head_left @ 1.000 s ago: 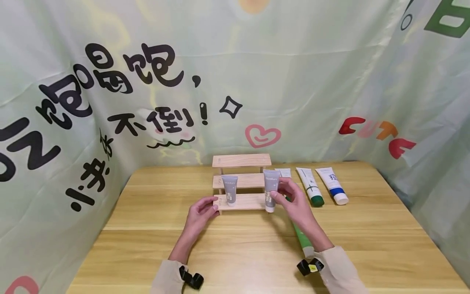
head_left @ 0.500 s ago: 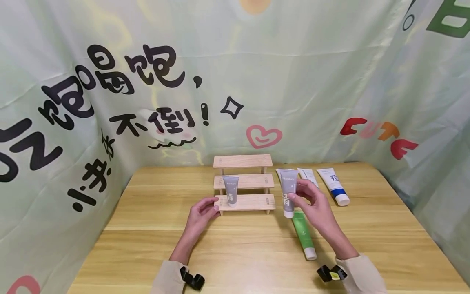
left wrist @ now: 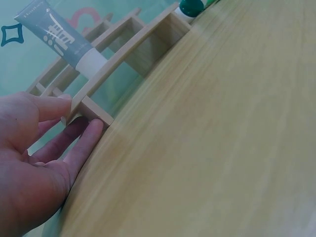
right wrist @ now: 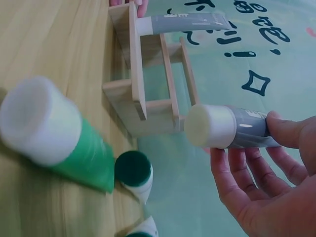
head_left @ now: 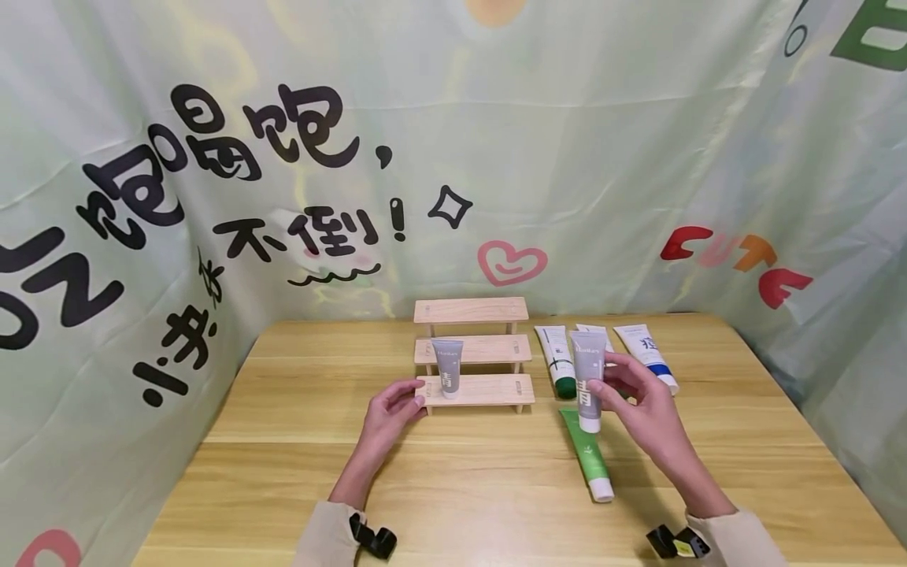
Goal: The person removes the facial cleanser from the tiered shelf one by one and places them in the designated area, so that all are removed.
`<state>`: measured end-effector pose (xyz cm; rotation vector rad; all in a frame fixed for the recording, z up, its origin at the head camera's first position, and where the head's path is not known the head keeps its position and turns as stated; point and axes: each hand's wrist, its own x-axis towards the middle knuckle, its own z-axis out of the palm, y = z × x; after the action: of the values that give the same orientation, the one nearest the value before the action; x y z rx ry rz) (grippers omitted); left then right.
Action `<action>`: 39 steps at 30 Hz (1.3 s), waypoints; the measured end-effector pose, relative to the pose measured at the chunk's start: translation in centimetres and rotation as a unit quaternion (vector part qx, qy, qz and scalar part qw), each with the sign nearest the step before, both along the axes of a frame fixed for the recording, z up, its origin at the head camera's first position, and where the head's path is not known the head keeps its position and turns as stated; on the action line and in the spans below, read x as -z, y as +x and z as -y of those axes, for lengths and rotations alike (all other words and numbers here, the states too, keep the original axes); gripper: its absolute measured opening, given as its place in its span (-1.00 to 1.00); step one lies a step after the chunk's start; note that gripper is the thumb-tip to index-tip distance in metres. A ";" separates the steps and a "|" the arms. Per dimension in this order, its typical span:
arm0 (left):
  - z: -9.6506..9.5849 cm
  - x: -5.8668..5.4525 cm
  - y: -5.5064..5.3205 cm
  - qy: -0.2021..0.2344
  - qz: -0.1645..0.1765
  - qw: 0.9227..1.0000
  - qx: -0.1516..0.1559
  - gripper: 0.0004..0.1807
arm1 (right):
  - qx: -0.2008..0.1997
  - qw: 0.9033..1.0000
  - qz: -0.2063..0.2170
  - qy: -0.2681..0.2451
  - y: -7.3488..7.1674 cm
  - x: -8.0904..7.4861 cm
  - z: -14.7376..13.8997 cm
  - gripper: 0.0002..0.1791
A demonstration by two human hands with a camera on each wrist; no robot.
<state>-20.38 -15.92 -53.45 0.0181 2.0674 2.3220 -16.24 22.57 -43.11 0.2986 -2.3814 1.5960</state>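
A three-step wooden display rack (head_left: 489, 389) stands at the back of the table, a small grey squeeze tube (head_left: 448, 370) upright on its cap at the left of the lowest step. My left hand (head_left: 390, 413) grips that step's left end; in the left wrist view its thumb (left wrist: 54, 106) touches the step's edge, with the fingers around the leg below. Between thumb and fingers, my right hand (head_left: 641, 402) pinches a second grey squeeze tube (head_left: 588, 370), cap down, to the right of the rack. This tube hangs above a green tube (head_left: 588, 457) lying on the table.
Right of the rack lie a white tube with a dark green cap (head_left: 558, 358) and a white tube with a blue band (head_left: 646, 354). Another white tube is mostly hidden behind the held one. A printed curtain (head_left: 595, 181) encloses the wooden table (head_left: 298, 472).
My right hand has carried the grey tube rightward, away from the lowest step's right end, and slightly toward me. The left hand stays at the rack; the other grey tube has not moved.
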 end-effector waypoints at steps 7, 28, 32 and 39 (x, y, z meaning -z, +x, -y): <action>0.1 0.0 0.1 0.003 -0.002 1.000 0.000 -0.63 | 0.019 0.999 0.019 0.017 0.4 0.5 -1.4 -0.51; -0.4 -0.1 -0.1 0.011 -0.009 1.000 0.004 -0.63 | 0.047 0.984 0.151 0.087 2.4 3.1 -5.6 -0.39; -0.3 -0.2 -0.1 0.009 -0.019 1.000 0.006 -0.64 | 0.044 0.976 0.192 0.097 2.6 3.4 -6.2 -0.33; -0.1 0.1 -0.1 0.002 -0.025 1.000 0.005 -0.64 | 0.029 0.965 0.227 0.124 2.8 4.1 -7.1 -0.34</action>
<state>-20.51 -15.86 -53.55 0.0864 2.0794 2.3433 -13.48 29.63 -47.24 -0.1078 -2.9104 1.4615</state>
